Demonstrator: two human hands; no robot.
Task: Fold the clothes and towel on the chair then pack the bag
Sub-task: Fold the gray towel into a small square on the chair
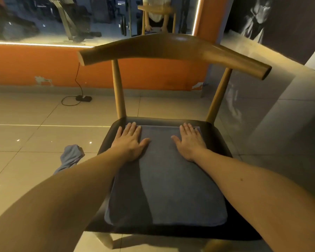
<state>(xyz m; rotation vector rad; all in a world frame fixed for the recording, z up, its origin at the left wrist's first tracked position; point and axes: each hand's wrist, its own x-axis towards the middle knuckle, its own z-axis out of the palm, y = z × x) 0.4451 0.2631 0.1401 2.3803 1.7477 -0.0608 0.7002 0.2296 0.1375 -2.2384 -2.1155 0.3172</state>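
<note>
**Chair with towel, both hands flat on it**

1. Floor [35, 135]: I log pale glossy tiles across the whole lower view, with the chair standing on them.

2. Wall [35, 66]: orange band behind the chair, paint chipped near its foot. Above it I see a mirror [44, 19] edged with a light strip. It reflects gym gear, the chair back and two hands.

3. Poster [273, 24]: dark, monochrome, upper right. I cannot make out its subject.

4. Chair [171, 50]: curved wooden back rail on two slanted posts, with a dark padded seat [216, 140]. It faces me.

5. Towel [171, 179]: grey-blue, lying flat as a rough rectangle on the seat. It covers most of the seat, with a dark margin showing on all sides. Its far edge lies near the back posts and its near edge close to the seat front.

6. Left hand [130, 140]: palm down on the towel's far left corner, fingers straight and slightly spread, thumb out. It presses flat and grips nothing.

7. Right hand [190, 142]: palm down on the far right corner, fingers straight, thumb out. It too presses flat with nothing in its grasp.

8. Cloth [71, 157]: blue-grey, crumpled on the floor left of the chair, partly behind my left forearm.

9. Power block [83, 98]: black, on the floor by the wall, with a cord running up.
</note>
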